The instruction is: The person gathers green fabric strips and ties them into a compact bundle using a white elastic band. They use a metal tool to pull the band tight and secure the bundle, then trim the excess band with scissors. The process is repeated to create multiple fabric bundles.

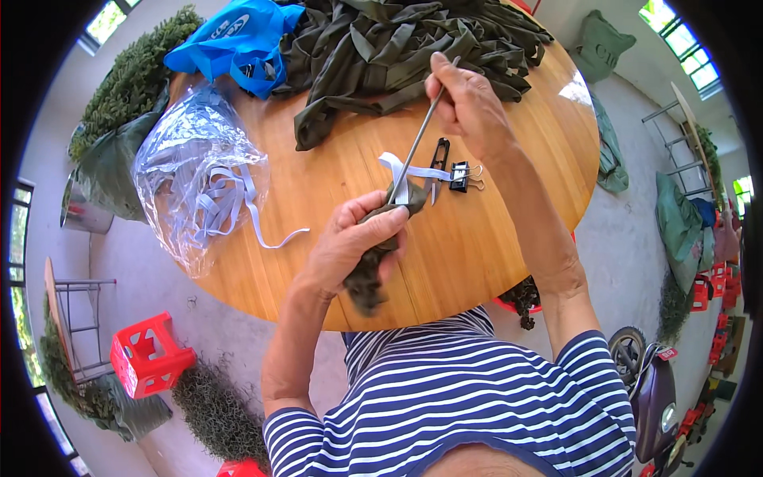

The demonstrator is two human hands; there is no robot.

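The round worktop [485,230] has a heap of dark green cloth [397,52] at twelve o'clock and a clear bag [159,171] at nine. At six, the left hand [354,237] has its grip closed around a small dark cloth [367,278]. The right hand [470,107], toward one o'clock from it, has its grip tight on a thin metal stick [421,131] that reaches down to the cloth. A white band [403,193] pokes out there. A black clip [458,177] sits at two o'clock from the left hand.

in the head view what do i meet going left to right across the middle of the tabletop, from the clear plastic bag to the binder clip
Clear plastic bag → left hand → small black-handled snips → black binder clip
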